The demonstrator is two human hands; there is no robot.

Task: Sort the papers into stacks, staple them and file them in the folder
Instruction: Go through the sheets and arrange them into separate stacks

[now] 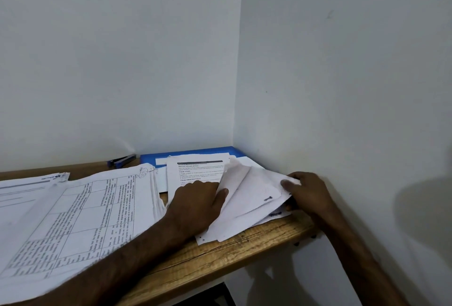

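My left grip (195,204) lies flat, fingers relaxed, on the loose sheets (252,198) just in front of the blue folder (188,153), with the thumb against a turned-up page. My right grip (308,193) pinches those sheets' right edge. The stapler (122,160) lies just left of the folder.

Reaching in with both bare forearms from below; resting the left hand (198,200) palm down, knuckles up, thumb stretched rightward against a lifted sheet of the papers (254,190); pinch or mere press not clear. Gripping the papers' right edge with the right hand (308,193), thumb on top, fingers curled beneath, forearm angled in from the lower right.
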